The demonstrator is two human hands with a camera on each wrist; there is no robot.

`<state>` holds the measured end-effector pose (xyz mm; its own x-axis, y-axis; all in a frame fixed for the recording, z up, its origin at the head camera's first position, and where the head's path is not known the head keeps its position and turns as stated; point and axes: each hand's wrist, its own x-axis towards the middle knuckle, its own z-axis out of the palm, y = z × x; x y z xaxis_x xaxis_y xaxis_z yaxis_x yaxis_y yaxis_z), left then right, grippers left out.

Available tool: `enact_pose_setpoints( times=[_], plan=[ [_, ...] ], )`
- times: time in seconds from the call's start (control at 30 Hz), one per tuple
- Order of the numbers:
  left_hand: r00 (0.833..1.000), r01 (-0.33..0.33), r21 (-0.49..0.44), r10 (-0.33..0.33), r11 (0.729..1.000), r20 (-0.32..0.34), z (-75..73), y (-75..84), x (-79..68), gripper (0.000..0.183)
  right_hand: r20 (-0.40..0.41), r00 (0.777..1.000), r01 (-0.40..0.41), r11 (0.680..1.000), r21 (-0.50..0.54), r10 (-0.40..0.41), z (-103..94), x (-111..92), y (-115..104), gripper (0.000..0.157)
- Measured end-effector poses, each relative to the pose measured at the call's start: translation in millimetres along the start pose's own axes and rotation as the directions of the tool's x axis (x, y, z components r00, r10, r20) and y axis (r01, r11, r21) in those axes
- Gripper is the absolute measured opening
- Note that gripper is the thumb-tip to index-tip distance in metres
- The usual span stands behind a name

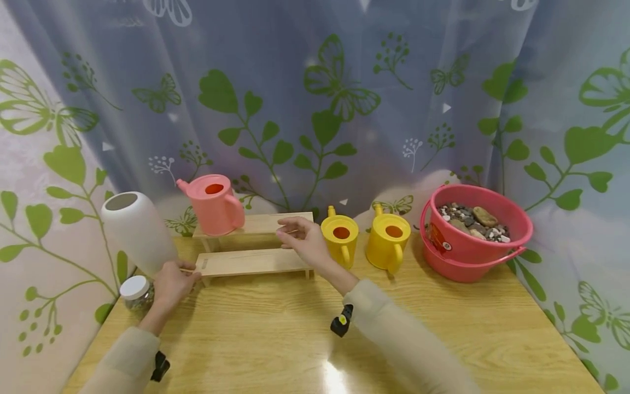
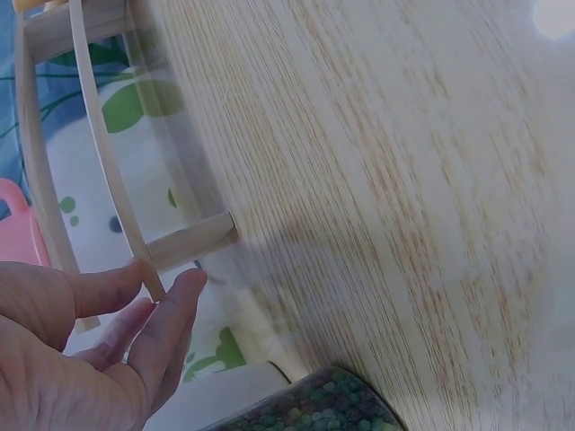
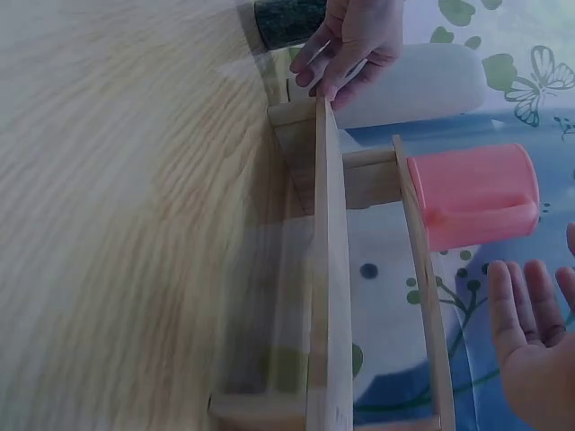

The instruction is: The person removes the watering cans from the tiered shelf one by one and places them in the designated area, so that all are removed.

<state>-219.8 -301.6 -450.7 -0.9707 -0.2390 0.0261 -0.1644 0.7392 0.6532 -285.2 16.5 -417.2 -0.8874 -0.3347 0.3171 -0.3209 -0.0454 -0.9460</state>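
A two-tier wooden stand (image 1: 256, 262) sits at the back of the table. My left hand (image 1: 172, 284) pinches the left end of its lower board (image 2: 112, 180) between thumb and fingers. Over the right end of the upper board (image 1: 261, 223), my right hand (image 1: 310, 243) hovers with nothing in it. Its fingers (image 3: 521, 305) look extended and apart in the right wrist view. A pink watering can (image 1: 214, 205) stands on the upper board's left part. Close by the left hand are a white vase (image 1: 140, 232) and a white-lidded jar (image 1: 136, 293) of dark pebbles.
Two yellow watering cans (image 1: 339, 235) stand right of the stand, one beside the other. Farther right is a pink bucket (image 1: 462, 257) filled with stones (image 1: 474, 221). A patterned curtain (image 1: 275, 98) hangs behind the wood-grain table (image 1: 266, 339).
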Motion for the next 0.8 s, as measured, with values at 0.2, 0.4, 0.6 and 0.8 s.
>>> enact_pose_setpoints(
  times=[0.2,0.4,0.6,0.8],
  plan=[
    [1.0,0.007,-0.001,-0.007,1.0,0.006,-1.4,-1.6,-0.8,0.036,0.064,0.998,-0.011,0.999,-0.037,0.014,28.4,30,-2,0.039],
    [1.0,-0.01,0.008,0.01,1.0,0.011,-4.3,-1.7,0.4,0.034,0.02,0.998,-0.052,0.999,0.006,0.052,49.1,58,-4,0.04],
    [1.0,-0.019,0.006,0.019,1.0,0.013,-4.4,-3.0,0.8,0.034,-0.007,0.996,-0.09,0.996,0.016,0.09,63.6,76,-5,0.043],
    [1.0,-0.012,-0.008,0.013,1.0,0.008,-1.6,-0.8,1.3,0.034,0.022,0.99,-0.139,0.989,-0.042,0.14,69.5,85,-5,0.039]
  ],
)
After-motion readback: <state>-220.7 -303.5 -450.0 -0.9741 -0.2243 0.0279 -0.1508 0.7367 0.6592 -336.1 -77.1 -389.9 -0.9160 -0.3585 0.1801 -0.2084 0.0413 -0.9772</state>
